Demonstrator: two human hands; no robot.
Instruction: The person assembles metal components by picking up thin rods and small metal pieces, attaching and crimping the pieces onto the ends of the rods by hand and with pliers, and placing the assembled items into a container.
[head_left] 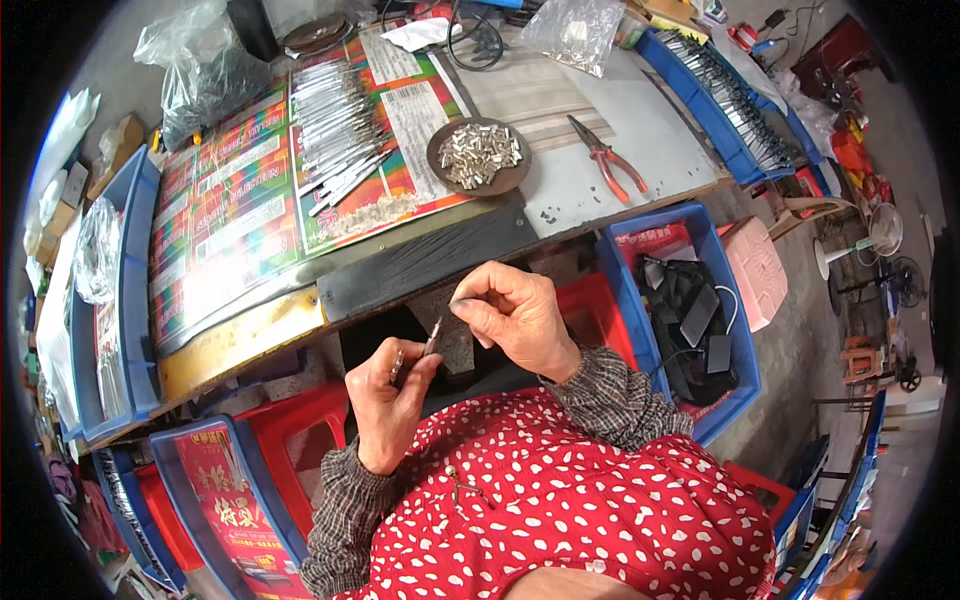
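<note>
My left hand (pixel 382 405) is closed around a slim metal piece (pixel 432 342) with a pointed tip, which sticks up between thumb and forefinger. My right hand (pixel 518 318) is pinched just to the right of that tip; whatever sits between its fingertips is too small to make out. Both hands are in front of the bench edge, over my lap. On the bench beyond them, a round dark dish (pixel 521 172) holds many small silvery metal sleeves (pixel 478 152). Left of the dish lies a pile of long thin metal rods (pixel 335 125).
Red-handled pliers (pixel 609 165) lie right of the dish. A blue bin (pixel 735 405) with black devices and cables stands at my right. Blue trays flank the bench, the right one (pixel 745 172) full of dark-ended rods. Clear plastic bags (pixel 572 35) sit at the back.
</note>
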